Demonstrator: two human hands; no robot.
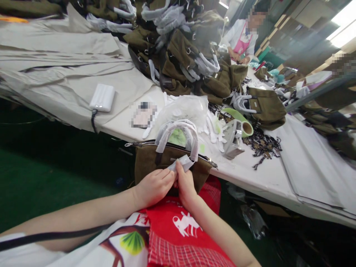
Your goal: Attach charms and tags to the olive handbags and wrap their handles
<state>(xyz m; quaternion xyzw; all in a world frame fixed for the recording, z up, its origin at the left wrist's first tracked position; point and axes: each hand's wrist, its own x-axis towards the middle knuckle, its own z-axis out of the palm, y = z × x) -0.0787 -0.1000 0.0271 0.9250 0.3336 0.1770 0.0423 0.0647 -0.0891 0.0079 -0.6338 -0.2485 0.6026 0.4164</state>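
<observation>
An olive-brown handbag (150, 158) leans against the table edge in front of me, its top zipper running along the rim. Its two arched handles (178, 128) are wrapped in pale protective film. Across the front of the bag, a strip of whitish wrapping (183, 162) is pinched in both hands, near a metal ring. My left hand (155, 186) has its fingers curled closed at the strip's lower left end. With the thumb on top, my right hand (185, 182) presses the strip from the right. Whatever the wrapping covers is hidden.
Wrapped-handle bags (180, 55) are heaped at the back of the table (267, 167). A white power bank (102, 97) with a cable, clear plastic (183, 107), a tape dispenser (234, 139), a green tape roll (246, 128) and dark straps (261, 144) lie nearby. Another person (241, 40) works beyond.
</observation>
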